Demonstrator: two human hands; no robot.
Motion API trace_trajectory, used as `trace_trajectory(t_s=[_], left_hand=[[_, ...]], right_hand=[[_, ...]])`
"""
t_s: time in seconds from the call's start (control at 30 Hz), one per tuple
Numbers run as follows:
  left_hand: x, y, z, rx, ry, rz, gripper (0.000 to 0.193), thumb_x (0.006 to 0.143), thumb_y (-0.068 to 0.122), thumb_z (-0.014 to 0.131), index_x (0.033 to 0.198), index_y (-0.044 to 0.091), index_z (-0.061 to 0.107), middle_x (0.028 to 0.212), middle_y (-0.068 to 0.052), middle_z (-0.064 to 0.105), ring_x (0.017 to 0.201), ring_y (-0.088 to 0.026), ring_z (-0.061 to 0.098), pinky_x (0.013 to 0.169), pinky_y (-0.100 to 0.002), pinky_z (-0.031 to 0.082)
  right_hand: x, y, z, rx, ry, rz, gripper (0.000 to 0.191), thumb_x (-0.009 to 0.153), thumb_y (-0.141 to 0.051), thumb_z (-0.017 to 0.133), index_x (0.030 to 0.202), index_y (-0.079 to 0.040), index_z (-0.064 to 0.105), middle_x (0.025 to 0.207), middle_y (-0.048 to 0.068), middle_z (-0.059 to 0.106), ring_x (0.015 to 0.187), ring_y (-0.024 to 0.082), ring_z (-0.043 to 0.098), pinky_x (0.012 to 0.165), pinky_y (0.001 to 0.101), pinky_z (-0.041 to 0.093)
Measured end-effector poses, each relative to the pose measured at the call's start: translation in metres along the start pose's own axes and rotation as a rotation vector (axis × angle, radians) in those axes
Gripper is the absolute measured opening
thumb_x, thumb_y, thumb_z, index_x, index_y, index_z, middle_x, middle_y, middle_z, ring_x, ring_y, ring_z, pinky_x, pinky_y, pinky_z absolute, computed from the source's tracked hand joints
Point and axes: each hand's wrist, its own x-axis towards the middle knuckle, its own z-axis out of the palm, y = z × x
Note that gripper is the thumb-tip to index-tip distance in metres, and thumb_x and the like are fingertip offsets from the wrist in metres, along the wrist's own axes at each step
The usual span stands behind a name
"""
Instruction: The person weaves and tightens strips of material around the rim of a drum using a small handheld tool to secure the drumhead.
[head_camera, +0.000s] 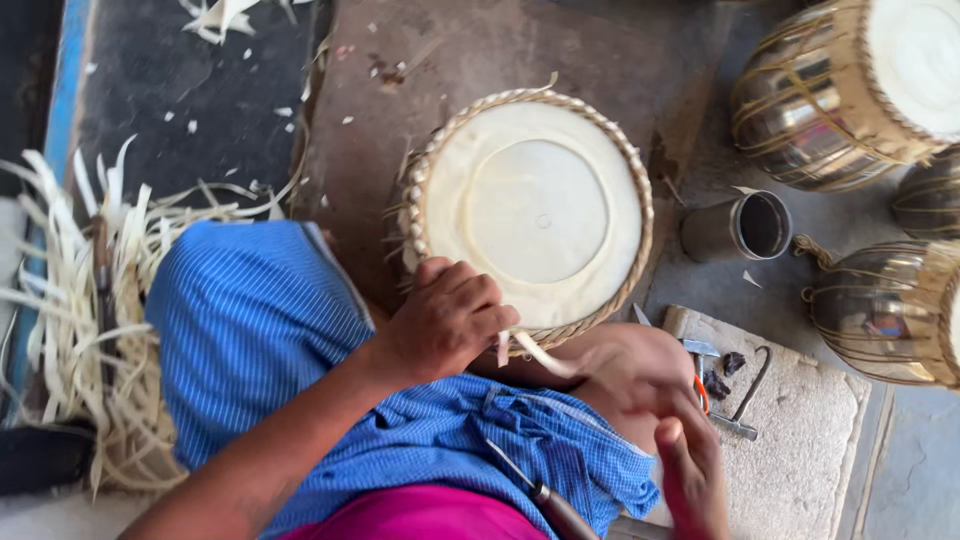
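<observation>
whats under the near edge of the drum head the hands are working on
The near rim of the drum head sits over the person's knee and blue cloth. The left hand covers the braided edge there; the drum's body underneath is hidden.

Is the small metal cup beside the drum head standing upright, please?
No, the metal cup lies on its side on the ground to the right of the drum head, with its dark open mouth facing right.

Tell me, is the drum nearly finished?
Partly. The pale skin of the drum is already on, and a woven braid runs around its rim. In hand: the left hand presses the near rim, where a pale strip sticks out; the right hand is blurred. Left: loose strip ends poke out along the left edge, untrimmed.
</observation>
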Motion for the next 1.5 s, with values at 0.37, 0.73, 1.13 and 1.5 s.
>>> trace_trajectory(t_s=[0.37,0.73,1.13,1.5], left_hand=[[-0.003,-0.009,0.008,0.084,0.165,0.132,0.022,0.088,0.021,0.073,0.110,0.020,0.071,0.104,0.003,0.057,0.103,-0.020,0.053,0.097,-0.047,0.034],[0.094,-0.083,-0.017,-0.089,0.368,-0.253,0.026,0.085,0.037,0.082,0.080,0.015,0.070,0.086,0.000,0.061,0.088,-0.023,0.058,0.082,-0.043,0.036],[0.096,-0.069,-0.011,-0.132,0.372,-0.383,0.022,0.091,0.027,0.078,0.081,0.008,0.070,0.078,-0.005,0.059,0.079,-0.027,0.057,0.078,-0.045,0.041],[0.095,-0.057,-0.014,-0.168,0.350,-0.247,0.022,0.093,0.029,0.077,0.082,0.011,0.071,0.090,-0.001,0.062,0.086,-0.024,0.057,0.083,-0.042,0.040]], right_hand=[[-0.115,0.091,0.080,-0.721,-0.415,0.329,0.050,0.078,-0.040,0.084,0.121,-0.022,0.065,0.107,0.009,0.063,0.103,0.024,0.069,0.088,0.0380,0.057],[-0.017,0.001,0.027,0.267,-0.353,0.609,0.075,0.079,-0.033,0.081,0.145,-0.012,0.056,0.100,0.005,0.068,0.078,0.013,0.061,0.068,0.0277,0.050],[0.051,-0.083,0.050,-0.091,-0.002,0.051,0.049,0.100,-0.016,0.064,0.147,-0.009,0.058,0.106,0.010,0.068,0.094,0.018,0.062,0.083,0.0305,0.046],[0.093,-0.122,0.074,-0.310,0.049,-0.039,0.046,0.098,-0.016,0.061,0.142,-0.004,0.060,0.108,0.012,0.070,0.099,0.022,0.066,0.087,0.0328,0.052]])
